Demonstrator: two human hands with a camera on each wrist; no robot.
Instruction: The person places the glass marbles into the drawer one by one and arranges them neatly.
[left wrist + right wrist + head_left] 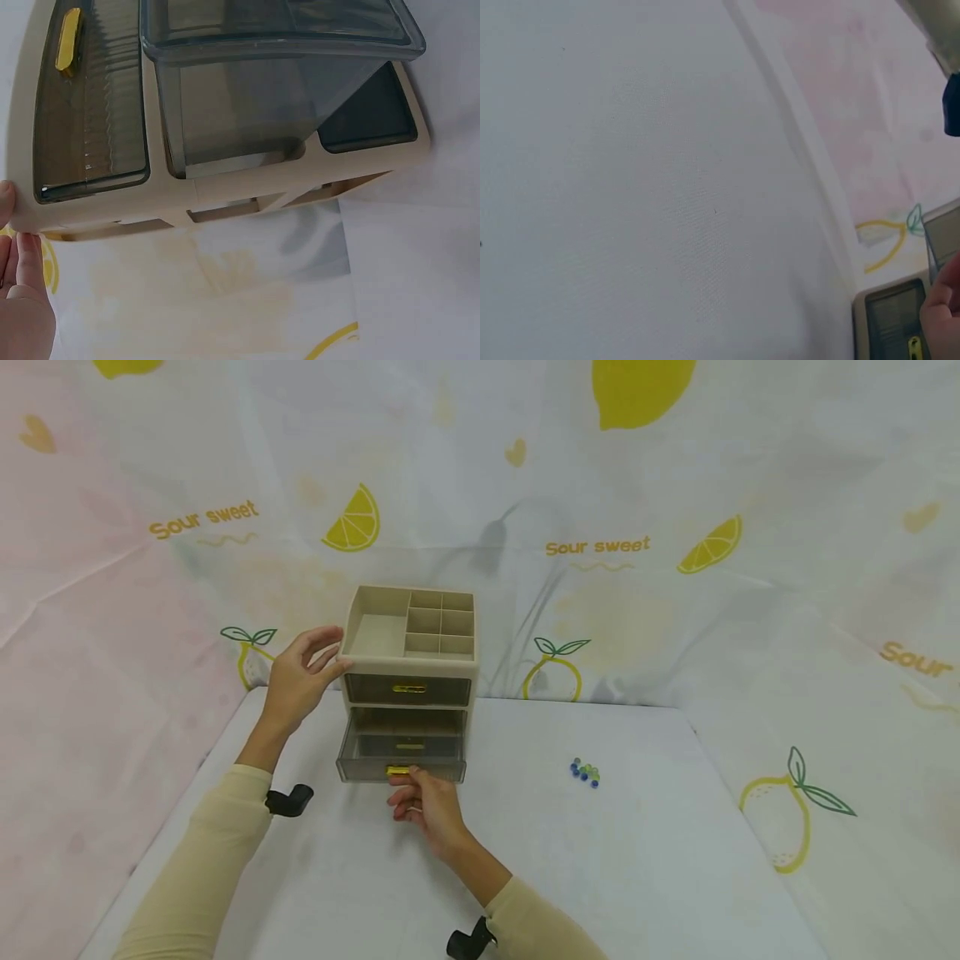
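Cream right sleeve [547, 927] and black wrist camera [471, 939] sit closest, leading to the right hand [431, 810], whose fingers curl in at the gold handle [397, 770] and appear to pinch it, the contact partly hidden by the hand itself. That handle belongs to the middle drawer [360, 771], a smoky see-through box standing well out from the beige drawer organizer [412, 667]. With the drawer this far out, a level, straight line of force through the handle seems best; lifting or twisting could bind it or tip the whole unit forward. The left hand [300, 672] guards against that, its thumb at the front upper corner and its bent fingers against the side, gripping the corner with only a small gap between them. Light, steady pressure there should be enough to stop the organizer sliding without skewing it. Above, the top drawer [375, 691] is closed; below, the bottom drawer [367, 124] sits flush too, so the fingers can work clear of both. Farther out, small blue and green beads [585, 772] lie clustered on the white desk [637, 843], right of the organizer and well apart from either hand.
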